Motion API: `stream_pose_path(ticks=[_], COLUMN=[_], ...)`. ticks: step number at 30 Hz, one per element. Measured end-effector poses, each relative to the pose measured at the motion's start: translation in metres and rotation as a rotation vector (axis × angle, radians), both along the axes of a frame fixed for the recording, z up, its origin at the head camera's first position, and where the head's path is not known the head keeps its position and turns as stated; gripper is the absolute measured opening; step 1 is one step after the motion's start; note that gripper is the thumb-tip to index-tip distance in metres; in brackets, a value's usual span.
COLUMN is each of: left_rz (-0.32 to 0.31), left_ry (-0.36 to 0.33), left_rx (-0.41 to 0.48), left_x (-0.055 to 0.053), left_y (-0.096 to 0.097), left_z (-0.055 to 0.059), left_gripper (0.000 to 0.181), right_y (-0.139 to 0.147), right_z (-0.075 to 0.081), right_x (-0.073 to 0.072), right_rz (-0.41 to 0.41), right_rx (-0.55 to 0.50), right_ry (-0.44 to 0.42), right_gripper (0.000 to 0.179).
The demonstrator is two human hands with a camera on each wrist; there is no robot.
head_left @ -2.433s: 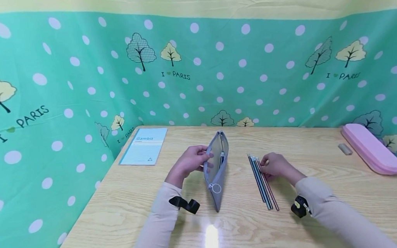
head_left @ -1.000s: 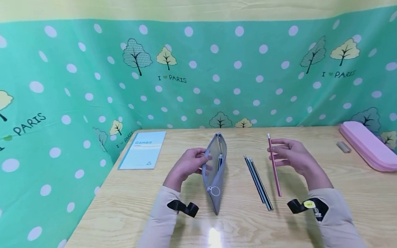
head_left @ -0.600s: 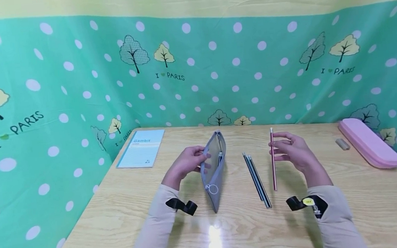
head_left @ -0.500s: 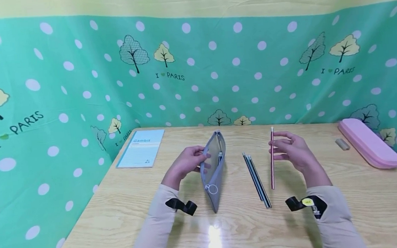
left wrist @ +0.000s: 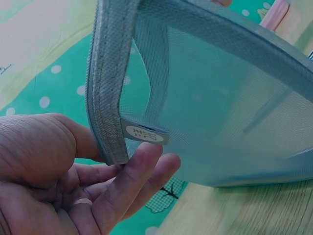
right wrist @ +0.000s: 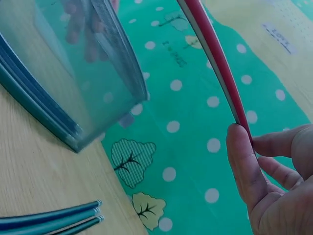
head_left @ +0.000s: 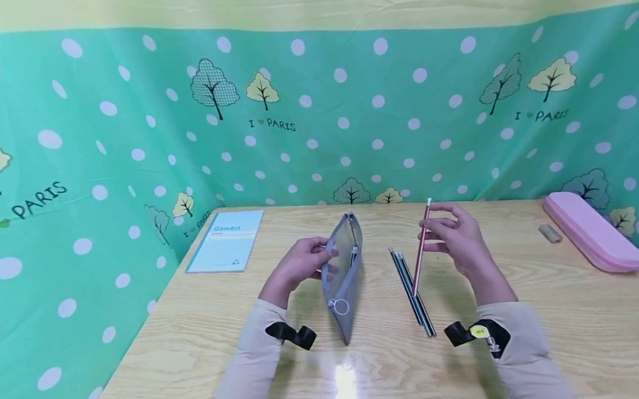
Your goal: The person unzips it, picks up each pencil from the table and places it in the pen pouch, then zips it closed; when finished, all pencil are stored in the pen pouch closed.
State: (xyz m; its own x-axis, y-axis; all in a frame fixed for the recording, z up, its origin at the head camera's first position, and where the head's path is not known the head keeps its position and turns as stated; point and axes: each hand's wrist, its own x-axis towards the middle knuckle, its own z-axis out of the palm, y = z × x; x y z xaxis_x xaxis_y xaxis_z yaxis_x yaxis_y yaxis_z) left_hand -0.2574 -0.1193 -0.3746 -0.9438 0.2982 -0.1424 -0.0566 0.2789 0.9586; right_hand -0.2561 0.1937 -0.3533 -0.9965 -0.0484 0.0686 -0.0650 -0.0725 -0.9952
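My left hand (head_left: 303, 264) grips the left edge of a grey mesh zip pencil pouch (head_left: 349, 294), whose mouth gapes upward. In the left wrist view, the thumb and fingers lie at the zip end (left wrist: 108, 93) beside a small label (left wrist: 145, 133). Dark pencils (head_left: 354, 256) show inside the pouch. My right hand (head_left: 459, 238) pinches a red pencil (head_left: 421, 246) near its eraser end, tilted with the lower end to the left. That lower end overlaps several dark pencils (head_left: 425, 319) lying on the table between pouch and right hand.
A pink pencil case (head_left: 592, 231) lies at the table's right, with a small grey-brown eraser (head_left: 550, 233) beside it. At the back left is a light-blue notebook (head_left: 226, 243). A green dotted curtain (head_left: 272, 165) hangs behind the wooden table (head_left: 196, 347).
The right hand has lifted the red pencil from beside the dark ones, then swung it left, its lower end now over them. The left hand stays on the pouch.
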Motion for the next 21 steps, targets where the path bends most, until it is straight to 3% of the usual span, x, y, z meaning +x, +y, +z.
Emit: stream_pose_path(ticks=[10,21], left_rz=[0.001,0.015], left_ry=[-0.006,-0.009], left_rx=[0.008,0.016], left_x=[-0.001,-0.001], left_y=[-0.001,0.002], left_z=[-0.004,-0.002], left_gripper=[0.032,0.031], right_y=[-0.022,-0.067], right_z=[-0.003,0.003], right_x=[0.001,-0.002], right_rz=[-0.013,-0.067], right_rx=[0.019,-0.071], right_ry=[-0.003,0.001], right_gripper=[0.03,0.035])
